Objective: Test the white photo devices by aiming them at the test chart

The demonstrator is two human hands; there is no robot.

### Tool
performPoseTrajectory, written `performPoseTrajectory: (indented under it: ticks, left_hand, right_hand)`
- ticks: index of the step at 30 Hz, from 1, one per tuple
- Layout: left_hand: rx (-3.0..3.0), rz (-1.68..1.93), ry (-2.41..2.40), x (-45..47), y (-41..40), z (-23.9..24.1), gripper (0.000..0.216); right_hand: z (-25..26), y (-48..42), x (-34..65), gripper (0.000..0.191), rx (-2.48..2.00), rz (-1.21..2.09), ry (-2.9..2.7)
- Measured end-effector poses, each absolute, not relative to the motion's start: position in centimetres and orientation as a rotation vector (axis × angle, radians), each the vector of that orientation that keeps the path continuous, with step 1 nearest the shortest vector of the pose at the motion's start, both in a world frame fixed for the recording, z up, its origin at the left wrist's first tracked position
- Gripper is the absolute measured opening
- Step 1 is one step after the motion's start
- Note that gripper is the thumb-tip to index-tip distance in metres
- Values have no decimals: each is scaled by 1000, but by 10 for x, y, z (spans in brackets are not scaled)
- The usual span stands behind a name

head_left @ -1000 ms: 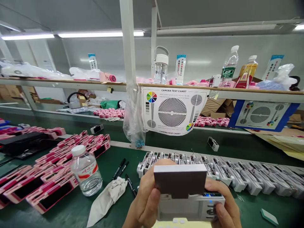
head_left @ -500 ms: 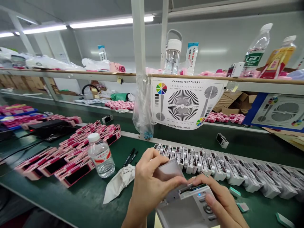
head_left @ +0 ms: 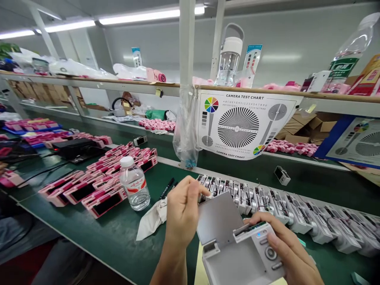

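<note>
While the right hand clamps one camera by the counter's near edge, the left hand curls beside one raised screen, grip unclear.

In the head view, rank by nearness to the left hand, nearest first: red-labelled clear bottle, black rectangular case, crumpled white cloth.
1. Crumpled white cloth: directly left.
2. Red-labelled clear bottle: farther left, standing upright.
3. Black rectangular case: far left, toward the back.
</note>
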State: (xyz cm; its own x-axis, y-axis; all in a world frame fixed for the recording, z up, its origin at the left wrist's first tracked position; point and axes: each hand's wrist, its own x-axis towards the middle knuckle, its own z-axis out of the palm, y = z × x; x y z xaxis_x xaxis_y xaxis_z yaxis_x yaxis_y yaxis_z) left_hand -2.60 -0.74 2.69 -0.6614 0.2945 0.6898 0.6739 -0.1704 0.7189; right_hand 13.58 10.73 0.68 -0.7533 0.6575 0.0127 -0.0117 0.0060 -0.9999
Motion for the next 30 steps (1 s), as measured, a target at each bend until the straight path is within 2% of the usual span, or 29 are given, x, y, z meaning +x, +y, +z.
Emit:
performPoseTrajectory:
  ticks: [3,6,10,16,25,28,30]
  left_hand:
    - [-1171,-1951,-1653,-28,-12,27,47]
    - [-1416,-1860,-1731,-27,-14,28,53]
    - [-1697,-1646,-1973,-20,-10,30,48]
    - [-1890,-1502,-1800,-12,-1,26,41]
    - [-1727,-1526,-1734,-3,1,25,41]
    - [-1547,-1564,-1737,2,3,27,52]
    - [-1410,-1524,-1785,5,4,28,52]
  right_hand:
    - [11,112,133,24,-540,2075,-1501]
    - [12,115,132,20,-408,2148,-1283]
    - [12,115,133,18,-306,2083,-1178]
    - [15,110,136,17,-314,2027,-1094]
    - [13,107,145,20,-435,2025,-1163]
    - [10,102,146,22,-538,1923,-1253]
    - [5,98,146,26,-613,1793,-1315]
